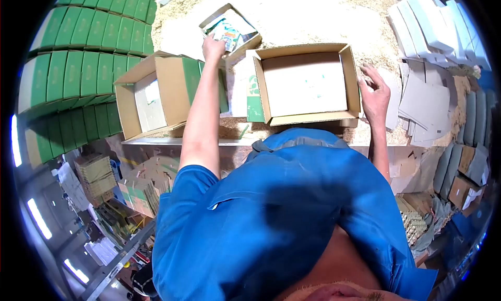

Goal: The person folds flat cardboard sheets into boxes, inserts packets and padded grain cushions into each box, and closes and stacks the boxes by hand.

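My left hand (214, 48) reaches to the near edge of a small open carton (254, 42). Its fingers are closed at the edge of a printed white, blue and green packet (229, 32) lying in that carton; the grip is partly hidden. My right hand (376, 94) is just off the right side of a larger open cardboard box (305, 115), fingers loosely bent and apart, holding nothing. That box stands upright in front of me, flaps raised, with a pale bottom showing. To its left, another open box (172, 92), green outside, lies tilted towards the left.
Rows of green boxes (83, 76) are stacked at the left. White slabs (425, 27) are piled at the back right, with grey cardboard sheets (425, 103) below them. The worktop (313, 19) is strewn with pale shavings. Folded cardboard (151, 178) stands below its front edge.
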The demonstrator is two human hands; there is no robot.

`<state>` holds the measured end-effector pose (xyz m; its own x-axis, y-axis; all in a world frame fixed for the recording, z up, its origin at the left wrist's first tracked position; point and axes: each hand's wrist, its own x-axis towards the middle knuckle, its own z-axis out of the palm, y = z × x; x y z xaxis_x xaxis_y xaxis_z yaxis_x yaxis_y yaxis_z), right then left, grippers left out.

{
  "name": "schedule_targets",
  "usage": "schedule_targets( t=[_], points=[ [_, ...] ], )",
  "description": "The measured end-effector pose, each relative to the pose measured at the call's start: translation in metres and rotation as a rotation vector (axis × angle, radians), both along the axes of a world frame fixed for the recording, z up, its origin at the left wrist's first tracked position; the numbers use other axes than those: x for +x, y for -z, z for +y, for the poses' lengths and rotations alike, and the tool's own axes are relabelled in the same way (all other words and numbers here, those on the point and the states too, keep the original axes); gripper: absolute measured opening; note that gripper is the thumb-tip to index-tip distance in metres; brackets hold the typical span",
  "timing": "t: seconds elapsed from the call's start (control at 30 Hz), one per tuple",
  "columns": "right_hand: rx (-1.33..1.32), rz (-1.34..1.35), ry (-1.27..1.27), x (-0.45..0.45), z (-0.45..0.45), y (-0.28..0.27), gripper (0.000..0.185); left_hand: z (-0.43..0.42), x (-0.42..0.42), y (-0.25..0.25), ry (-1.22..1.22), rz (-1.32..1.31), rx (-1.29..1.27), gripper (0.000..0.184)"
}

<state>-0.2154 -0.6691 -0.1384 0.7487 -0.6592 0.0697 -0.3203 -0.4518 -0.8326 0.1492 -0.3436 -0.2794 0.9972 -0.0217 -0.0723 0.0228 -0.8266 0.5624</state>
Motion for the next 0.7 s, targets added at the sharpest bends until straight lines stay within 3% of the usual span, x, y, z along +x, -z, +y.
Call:
schedule_targets(
  t=[0.1, 0.17, 0.2, 0.23, 0.27, 0.3, 0.33, 0.37, 0.4, 0.47, 0.5, 0.57, 0.6, 0.67, 0.7],
  points=[
    [0.233, 0.024, 0.004, -0.008, -0.015, 0.035, 0.032, -0.017, -0.037, -0.032, 0.001, -0.198, 0.057, 0.053],
    [0.652, 0.057, 0.083, -0.01, -0.015, 0.046, 0.036, -0.019, -0.068, -0.029, 0.065, -0.269, -0.168, 0.044],
    [0.873, -0.043, 0.02, -0.011, -0.018, 0.056, 0.04, -0.029, -0.102, -0.057, 0.123, -0.092, -0.407, 0.038],
    [1.091, -0.146, -0.042, -0.014, -0.021, 0.07, 0.045, -0.033, -0.13, -0.064, 0.166, -0.042, -0.452, 0.038],
    [1.133, -0.12, -0.084, -0.016, -0.024, 0.082, 0.048, -0.044, -0.17, -0.096, 0.067, 0.185, -0.626, 0.041],
    [1.172, -0.095, -0.125, -0.018, -0.028, 0.092, 0.051, -0.037, -0.186, -0.074, 0.178, 0.154, -0.591, 0.042],
    [1.188, -0.078, -0.133, -0.016, -0.026, 0.098, 0.053, -0.039, -0.208, -0.08, 0.134, 0.298, -0.714, 0.046],
    [1.134, -0.066, -0.187, -0.014, -0.03, 0.116, 0.055, -0.034, -0.223, -0.063, 0.033, 0.538, -1.086, 0.052],
    [1.077, -0.057, -0.238, -0.012, -0.034, 0.134, 0.057, -0.029, -0.233, -0.051, 0.072, 0.569, -1.092, 0.054],
    [0.828, 0.102, -0.312, 0.002, -0.02, 0.116, 0.072, -0.03, -0.247, -0.055, 0.131, 0.616, -1.087, 0.058],
    [0.808, 0.264, -0.269, 0.009, -0.008, 0.085, 0.079, -0.042, -0.251, -0.069, 0.157, 0.536, -0.994, 0.069],
    [0.356, 0.293, -0.284, 0.023, 0.001, 0.096, 0.096, -0.051, -0.252, -0.063, 0.371, 0.319, -0.532, 0.084],
    [0.28, 0.286, -0.251, 0.025, -0.002, 0.128, 0.096, -0.058, -0.251, -0.06, 0.356, 0.278, -0.454, 0.093],
    [0.192, 0.25, -0.225, 0.036, -0.003, 0.127, 0.096, -0.058, -0.242, -0.043, 0.377, 0.173, -0.384, 0.093],
    [0.296, 0.226, -0.248, 0.029, -0.002, 0.118, 0.096, -0.053, -0.243, -0.039, 0.383, 0.171, -0.348, 0.093]
  ],
)
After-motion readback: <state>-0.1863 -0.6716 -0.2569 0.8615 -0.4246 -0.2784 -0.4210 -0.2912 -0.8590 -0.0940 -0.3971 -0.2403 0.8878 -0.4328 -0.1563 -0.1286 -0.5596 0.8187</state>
